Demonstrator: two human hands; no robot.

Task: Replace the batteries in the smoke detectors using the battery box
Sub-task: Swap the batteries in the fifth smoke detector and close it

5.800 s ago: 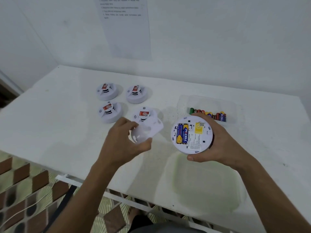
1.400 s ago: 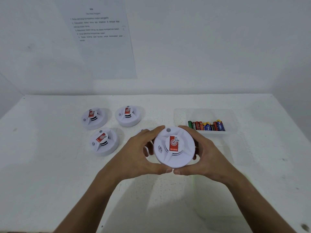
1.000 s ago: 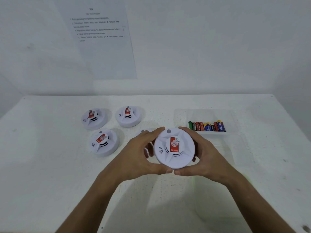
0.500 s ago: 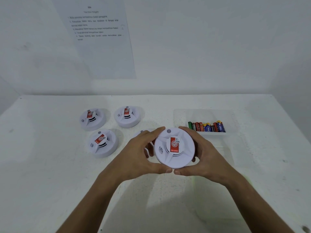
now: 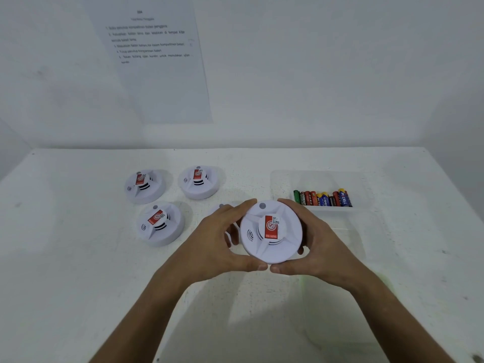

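Note:
A round white smoke detector [image 5: 271, 231] with a red label faces up, held above the white table [image 5: 78, 271]. My left hand [image 5: 217, 247] grips its left rim and my right hand [image 5: 318, 247] grips its right rim, thumbs nearly touching at the front. Three more detectors lie on the table at the left: one [image 5: 144, 185], another [image 5: 199, 181], a third [image 5: 159, 223]. A further detector [image 5: 221, 206] is mostly hidden behind my left hand. The clear battery box [image 5: 282, 179] at the right holds a row of batteries [image 5: 322, 198].
A printed instruction sheet [image 5: 154, 61] hangs on the white wall behind the table. A clear lid [image 5: 366, 231] lies on the table in front of the battery box, to the right of my right hand.
Earlier the detector was held back-side up with its batteries showing and my left hand held the white cover. Now it faces up, closed, gripped by both hands. Over the last second hardly anything moved.

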